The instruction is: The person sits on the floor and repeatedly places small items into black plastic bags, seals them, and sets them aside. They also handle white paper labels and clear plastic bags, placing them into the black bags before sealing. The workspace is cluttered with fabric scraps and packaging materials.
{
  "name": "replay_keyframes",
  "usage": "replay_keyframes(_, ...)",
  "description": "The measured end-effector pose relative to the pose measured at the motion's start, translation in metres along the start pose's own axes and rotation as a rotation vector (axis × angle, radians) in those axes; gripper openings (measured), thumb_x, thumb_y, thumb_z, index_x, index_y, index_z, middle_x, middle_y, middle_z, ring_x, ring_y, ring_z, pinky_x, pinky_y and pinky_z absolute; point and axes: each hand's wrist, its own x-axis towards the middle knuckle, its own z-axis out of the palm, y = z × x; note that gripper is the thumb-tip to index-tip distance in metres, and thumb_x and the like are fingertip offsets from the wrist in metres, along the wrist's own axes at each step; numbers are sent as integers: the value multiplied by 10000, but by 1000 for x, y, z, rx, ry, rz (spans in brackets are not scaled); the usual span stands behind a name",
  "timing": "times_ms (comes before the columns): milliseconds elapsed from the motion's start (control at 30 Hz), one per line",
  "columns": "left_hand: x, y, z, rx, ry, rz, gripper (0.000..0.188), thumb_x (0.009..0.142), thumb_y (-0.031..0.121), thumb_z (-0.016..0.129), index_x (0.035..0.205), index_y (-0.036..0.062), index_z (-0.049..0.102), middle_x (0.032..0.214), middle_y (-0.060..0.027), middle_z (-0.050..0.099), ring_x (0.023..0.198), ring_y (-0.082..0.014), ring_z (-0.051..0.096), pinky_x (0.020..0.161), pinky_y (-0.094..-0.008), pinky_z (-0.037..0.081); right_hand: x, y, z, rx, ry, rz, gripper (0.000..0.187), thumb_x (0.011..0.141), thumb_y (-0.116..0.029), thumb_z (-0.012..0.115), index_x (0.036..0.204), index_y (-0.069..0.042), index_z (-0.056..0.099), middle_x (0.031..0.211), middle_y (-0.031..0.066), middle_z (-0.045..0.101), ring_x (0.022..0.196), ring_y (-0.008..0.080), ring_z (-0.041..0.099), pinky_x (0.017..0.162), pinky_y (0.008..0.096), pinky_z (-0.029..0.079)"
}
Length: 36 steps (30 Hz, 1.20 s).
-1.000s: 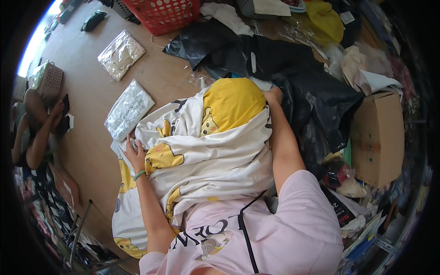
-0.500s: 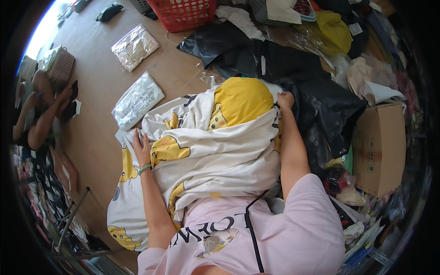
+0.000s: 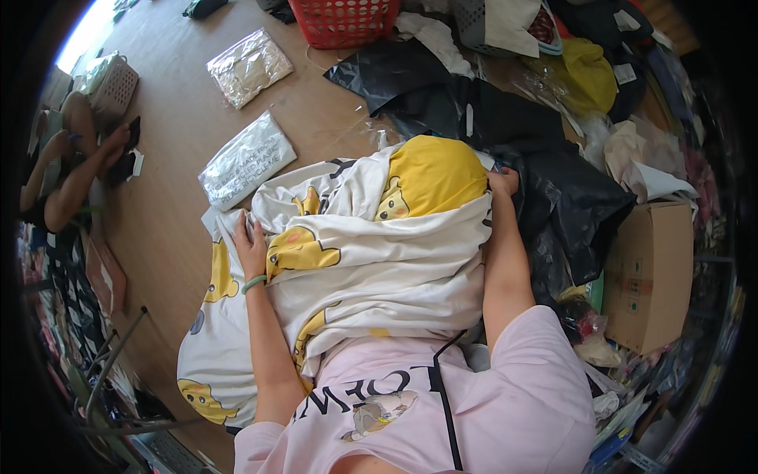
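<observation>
A large bunched white cloth (image 3: 379, 272) printed with yellow bears lies across my lap and the floor in front of me, with a rounded plain yellow part (image 3: 442, 174) at its far side. My left hand (image 3: 251, 249), with a green bangle at its wrist, rests on the cloth's left edge, fingers stretched out and apart. At the far right edge my right hand (image 3: 504, 183) is closed, fingers curled around the cloth beside the black plastic sheeting (image 3: 568, 189). What lies beneath the folds is hidden.
Two flat plastic-wrapped packets, a silvery-white one (image 3: 246, 160) and a beige one (image 3: 249, 68), lie ahead left. Beyond are a red basket (image 3: 344, 24) and a grey basket (image 3: 474, 28). A cardboard box (image 3: 647, 276) stands right. Another person's arms (image 3: 87, 174) show far left.
The whole scene has shifted slightly as my view moved. My right hand has turned a little at the cloth's edge; the cloth lies much as before.
</observation>
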Motion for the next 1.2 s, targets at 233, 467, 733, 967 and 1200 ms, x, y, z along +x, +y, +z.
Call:
replay_keyframes(233, -3, 11, 1, -116, 11, -54, 498, 982, 193, 570, 1425, 1, 445, 1412, -194, 505, 1332, -290, 452, 1115, -354, 327, 25, 10, -32, 441, -189, 119, 660, 650, 85, 837, 1198, -11, 481, 1026, 184, 630, 889, 305, 680, 757, 390, 588)
replay_keyframes(467, -6, 53, -7, -229, 45, -14, 477, 990, 153, 560, 1428, 2, 447, 1428, -168, 497, 1350, -248, 438, 1109, -329, 335, -61, -62, -58, 934, -110, -168, 965, 727, 84, 802, 1472, -64, 207, 1135, 194, 641, 966, 244, 633, 899, 383, 506)
replay_keyframes(733, -14, 189, -18, -748, -248, -11, 446, 999, 233, 573, 1400, 53, 495, 1363, -117, 562, 1256, -185, 526, 1037, -288, 396, -279, -187, -48, 847, -860, -823, 1136, 731, 160, 751, 1552, -190, 49, 1377, 183, 443, 806, 88, 598, 797, 238, 544)
replay_keyframes(967, -4, 210, -5, -975, -397, -100, 629, 935, 281, 675, 1456, 54, 406, 1302, -99, 572, 1195, -162, 544, 1024, -316, 417, -337, -135, 0, 556, -1112, -771, 976, 768, 92, 761, 1533, -73, 178, 1269, 206, 540, 888, 138, 661, 802, 255, 547)
replay_keyframes(1200, -8, 190, 19, -881, -362, -221, 414, 879, 222, 745, 1194, -19, 621, 1042, -65, 691, 917, -102, 634, 796, -240, 500, -334, -113, -1, 540, -1184, -759, 782, 834, 101, 657, 1499, -57, 277, 1281, 209, 571, 1031, 159, 653, 886, 250, 522)
